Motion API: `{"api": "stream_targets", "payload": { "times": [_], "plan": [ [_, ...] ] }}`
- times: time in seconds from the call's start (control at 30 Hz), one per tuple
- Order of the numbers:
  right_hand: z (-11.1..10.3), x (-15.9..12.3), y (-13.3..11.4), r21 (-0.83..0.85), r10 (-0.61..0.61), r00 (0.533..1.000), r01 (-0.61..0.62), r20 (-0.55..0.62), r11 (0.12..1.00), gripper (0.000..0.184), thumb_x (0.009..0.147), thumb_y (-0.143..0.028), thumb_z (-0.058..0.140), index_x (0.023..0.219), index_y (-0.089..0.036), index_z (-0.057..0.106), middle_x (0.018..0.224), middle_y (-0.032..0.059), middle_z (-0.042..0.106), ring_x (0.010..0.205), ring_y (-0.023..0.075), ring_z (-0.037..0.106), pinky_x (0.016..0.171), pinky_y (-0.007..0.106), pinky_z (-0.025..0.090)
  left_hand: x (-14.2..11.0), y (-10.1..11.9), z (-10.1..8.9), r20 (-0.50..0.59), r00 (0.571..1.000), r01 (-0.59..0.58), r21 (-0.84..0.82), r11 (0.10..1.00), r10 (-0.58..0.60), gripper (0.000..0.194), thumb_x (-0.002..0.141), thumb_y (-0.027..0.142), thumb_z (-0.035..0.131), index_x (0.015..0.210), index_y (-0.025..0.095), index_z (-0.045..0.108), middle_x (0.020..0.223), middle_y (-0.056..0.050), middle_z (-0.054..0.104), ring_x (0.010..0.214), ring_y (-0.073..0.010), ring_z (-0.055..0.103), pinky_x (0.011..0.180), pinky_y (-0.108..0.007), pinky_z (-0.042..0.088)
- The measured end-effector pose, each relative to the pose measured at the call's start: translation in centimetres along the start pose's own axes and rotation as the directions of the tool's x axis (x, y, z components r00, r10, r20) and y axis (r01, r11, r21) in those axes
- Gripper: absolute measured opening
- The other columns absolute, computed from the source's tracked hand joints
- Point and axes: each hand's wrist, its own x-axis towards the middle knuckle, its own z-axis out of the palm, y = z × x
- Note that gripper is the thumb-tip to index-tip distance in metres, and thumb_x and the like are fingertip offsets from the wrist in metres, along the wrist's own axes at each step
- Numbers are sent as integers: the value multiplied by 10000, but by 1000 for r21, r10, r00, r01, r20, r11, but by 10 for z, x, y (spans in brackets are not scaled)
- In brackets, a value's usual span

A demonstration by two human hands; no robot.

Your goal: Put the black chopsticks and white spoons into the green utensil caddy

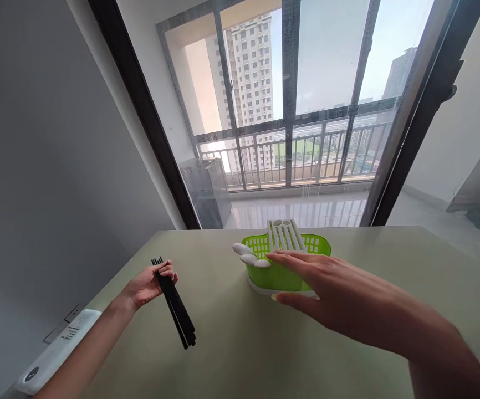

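My left hand (152, 284) is closed around a bundle of black chopsticks (177, 307), which slant down to the right over the table. In the middle stands a green utensil basket (279, 276) with grid-patterned sides and a white base. A white slotted rack piece (285, 235) rises at its back. Several white spoons (248, 258) lean out over its left rim, their lower parts hidden inside. My right hand (323, 282) stretches in front of the basket, fingers extended and thumb apart, with nothing in it. It covers the basket's right front; whether it touches the basket I cannot tell.
The pale green table (223, 354) carries all of this. On the left, a long white box (59, 346) with a dark oval spot lies along the wall (57, 166). Behind the table's far edge is a dark-framed glass door (290, 111) facing a balcony.
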Motion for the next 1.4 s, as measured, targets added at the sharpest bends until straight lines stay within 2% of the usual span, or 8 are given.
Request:
{"api": "stream_targets", "payload": {
  "times": [0.23, 0.43, 0.6, 0.73, 0.87, 1.03, 1.27, 1.4],
  "plan": [
    [-2, 14, 3, -55, 22, 999, -24, -33, 998, 655, 1004, -552, 544, 1584, -258, 463, 1620, 107, 460, 1500, 369, 410, 1187, 598, 409, 17, -8, -20, 28, 998, 50, 314, 948, -61, 200, 1013, 187, 570, 815, 162, 555, 641, 88, 339, 453, -39, 340, 548, -227, 496],
    [2, 11, 8, -76, 19, 1000, -19, 7, 997, 668, 988, -545, 577, 1568, -226, 491, 1618, 115, 460, 1501, 382, 401, 1208, 591, 381, 34, -25, -30, 29, 999, -46, 606, 794, 36, 330, 864, 437, 743, 828, 174, 548, 634, 104, 356, 472, -53, 311, 498, -208, 383],
    [5, 10, 12, -81, 35, 999, -35, -5, 996, 662, 997, -570, 550, 1574, -252, 478, 1609, 94, 475, 1500, 372, 405, 1191, 600, 409, 43, -41, -33, 35, 983, -129, 829, 544, 180, 412, 834, 601, 645, 859, 198, 561, 640, 76, 426, 520, -118, 435, 563, -270, 448],
    [6, 10, 15, -86, 20, 1000, -21, -14, 996, 637, 990, -553, 572, 1551, -256, 513, 1580, 88, 518, 1477, 374, 445, 1182, 595, 427, 49, -44, -35, 28, 940, -114, 965, 236, 341, 350, 870, 560, 556, 740, 236, 523, 598, 10, 523, 646, -230, 605, 690, -340, 488],
    [6, 11, 17, -79, 14, 1000, -13, 9, 997, 653, 983, -573, 570, 1549, -251, 516, 1596, 80, 493, 1476, 377, 447, 1183, 593, 428, 46, -46, -37, 70, 884, -50, 997, -54, 462, 284, 893, 484, 525, 739, 247, 536, 757, -106, 685, 915, -360, 701, 835, -419, 483],
    [6, 10, 21, -76, 25, 999, -24, 19, 997, 696, 969, -618, 572, 1564, -265, 492, 1602, 65, 483, 1475, 379, 447, 1178, 609, 432, 40, -55, -38, 143, 864, -1, 959, -283, 483, 278, 946, 469, 466, 868, 229, 581, 936, -172, 737, 960, -391, 710, 871, -462, 484],
    [9, 7, 22, -71, 35, 999, -37, -28, 997, 664, 976, -601, 572, 1557, -286, 502, 1589, 57, 503, 1475, 367, 451, 1167, 590, 458, 37, -59, -36, 201, 845, 10, 920, -391, 495, 250, 962, 420, 455, 896, 216, 583, 993, -155, 733, 940, -351, 704, 838, -419, 491],
    [9, 7, 24, -93, 43, 999, -43, -9, 995, 684, 969, -634, 560, 1560, -298, 495, 1580, 48, 517, 1484, 358, 439, 1169, 589, 456, 40, -54, -30, 242, 814, 6, 906, -424, 528, 232, 938, 417, 515, 910, 206, 607, 1075, -179, 703, 1091, -379, 652, 933, -451, 470]
  ]
}}
